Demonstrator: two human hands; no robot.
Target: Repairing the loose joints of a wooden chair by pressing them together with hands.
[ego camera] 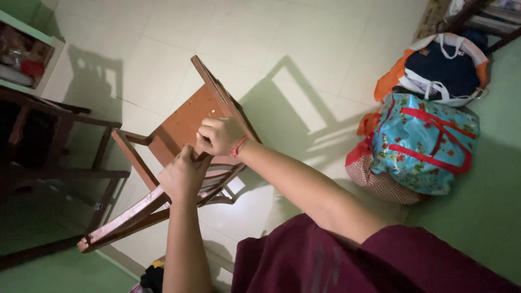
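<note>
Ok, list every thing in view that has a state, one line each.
wooden chair: tipped over, off its feet, seat facing up towards the camera.
left hand: closed on the chair's frame.
right hand: closed on the seat edge.
blue floral bag: closed, lying on the floor.
orange and navy bag: open-topped, stuffed full.
</note>
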